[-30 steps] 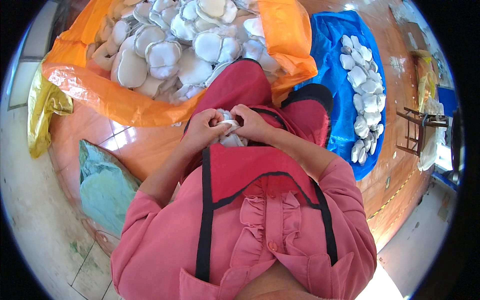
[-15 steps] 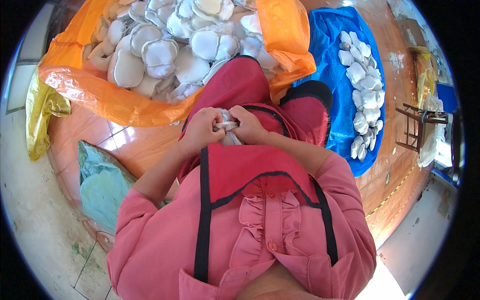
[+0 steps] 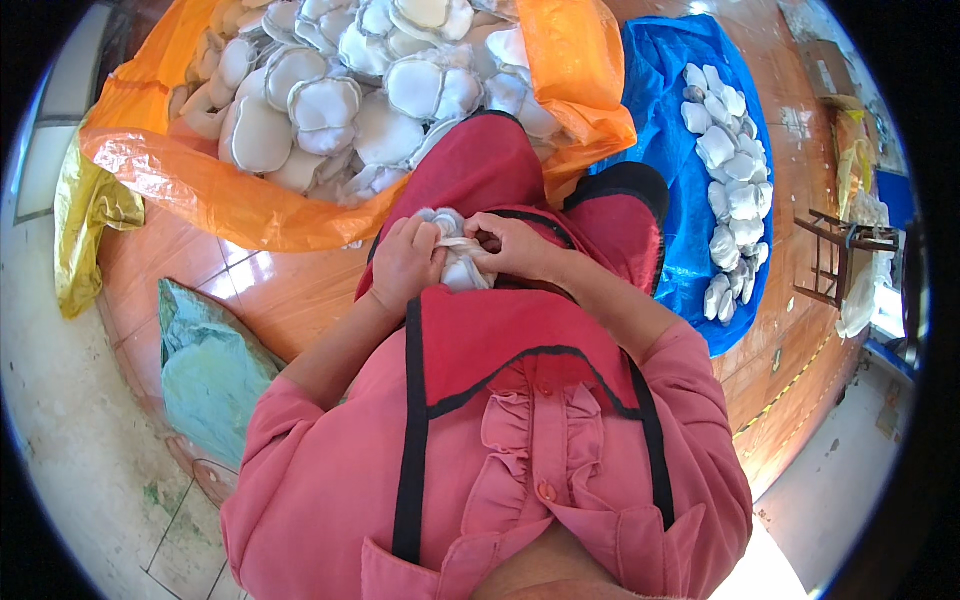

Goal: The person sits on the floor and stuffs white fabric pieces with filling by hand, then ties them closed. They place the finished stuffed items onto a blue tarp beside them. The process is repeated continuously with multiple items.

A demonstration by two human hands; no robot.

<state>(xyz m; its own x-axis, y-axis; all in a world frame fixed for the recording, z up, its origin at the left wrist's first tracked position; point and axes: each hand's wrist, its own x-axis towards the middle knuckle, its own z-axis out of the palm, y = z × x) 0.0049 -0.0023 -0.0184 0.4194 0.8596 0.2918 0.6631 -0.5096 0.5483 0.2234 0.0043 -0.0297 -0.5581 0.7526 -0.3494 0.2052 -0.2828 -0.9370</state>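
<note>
Over my lap, a white cloth-like bundle with a greyish top end is held between my two hands. My left hand is closed round its left side. My right hand pinches the right side, where a pale strip or fold crosses the bundle's middle. Whether that strip is separate from the bundle I cannot tell. In front of my knees lies an orange plastic sheet, heaped with round white pads that have uneven greyish edges.
To the right, a blue plastic sheet bears a long row of small white bundles. A green plastic sack and a yellow one lie at left. A brown wooden stool stands far right on the tiled floor.
My hands have moved slightly apart, the right one to the right. More of the white bundle and the strip across it shows between them.
</note>
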